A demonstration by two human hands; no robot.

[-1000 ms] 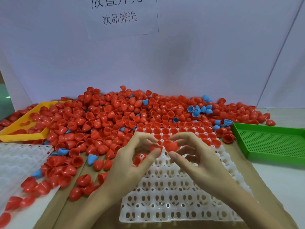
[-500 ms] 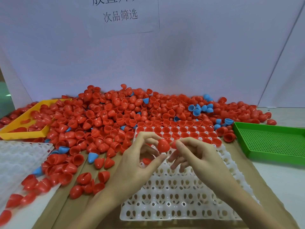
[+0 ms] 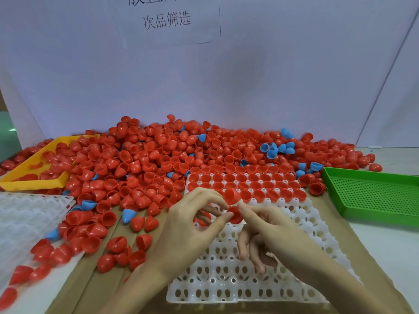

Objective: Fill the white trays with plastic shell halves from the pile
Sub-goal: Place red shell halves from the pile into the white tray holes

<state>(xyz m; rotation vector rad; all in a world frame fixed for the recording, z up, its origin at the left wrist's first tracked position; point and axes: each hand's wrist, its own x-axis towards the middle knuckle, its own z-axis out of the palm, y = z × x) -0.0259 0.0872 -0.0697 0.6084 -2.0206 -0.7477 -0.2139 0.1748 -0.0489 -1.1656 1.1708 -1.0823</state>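
Above the middle of a white tray [image 3: 317, 225] on a brown work surface [image 3: 74, 288], a person's two hands meet over red plastic shell halves. The left hand [image 3: 188, 225] pinches one red shell [image 3: 231, 196] between thumb and fingertips, its open side facing up, while the right hand [image 3: 269, 227] pinches a second red shell [image 3: 235, 215] just below it with thumb and forefinger, its other fingers curled down over the tray. The tray's three far rows already hold red shells; the cells nearer the camera stand open. Behind and to the left of the tray spreads the pile [image 3: 158, 159] of red shells, dotted with a few blue ones [image 3: 275, 149], and it spills into a yellow tray [image 3: 34, 183] at far left. A second white tray [image 3: 25, 214] lies at the left edge, and a green perforated tray [image 3: 374, 196] sits to the right. A sheet of paper [image 3: 166, 19] with printed characters hangs on the white wall behind.
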